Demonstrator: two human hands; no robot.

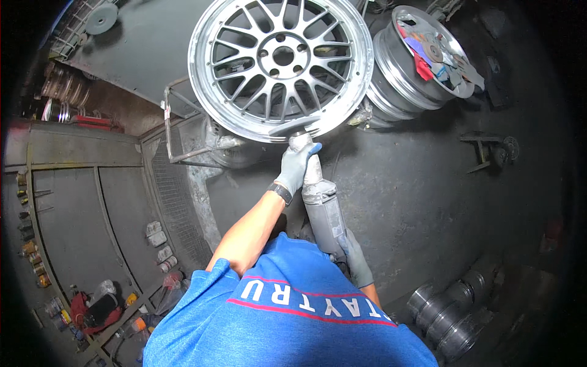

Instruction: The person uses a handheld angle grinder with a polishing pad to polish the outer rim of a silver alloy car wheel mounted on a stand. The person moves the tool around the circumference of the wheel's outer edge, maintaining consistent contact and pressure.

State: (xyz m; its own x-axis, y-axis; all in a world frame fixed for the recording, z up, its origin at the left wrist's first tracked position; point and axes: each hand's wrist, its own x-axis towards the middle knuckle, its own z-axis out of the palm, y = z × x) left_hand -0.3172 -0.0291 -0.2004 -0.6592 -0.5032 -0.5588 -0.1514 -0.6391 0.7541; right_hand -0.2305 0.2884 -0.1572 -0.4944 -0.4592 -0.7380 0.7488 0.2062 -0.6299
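Note:
A silver multi-spoke alloy wheel rim [282,71] is held face-up in front of me. Against the near part of its outer lip rests the disc [296,126] of a long grey angle grinder [325,220]. My left hand [295,165], in a pale glove with a blue patch at the thumb, wraps round the grinder's front end just behind the disc. Farther back, close to my body, my gloved right hand [354,257] grips the rear of the grinder, its fingers partly hidden by the tool's body.
Stacked rims [391,67] stand at the right, with coloured rags [422,66] and worn discs on top. A metal-pipe frame [168,122] is left of the wheel. Shelving with bottles and a red bag [79,311] lies at lower left. More rims [440,324] sit at lower right.

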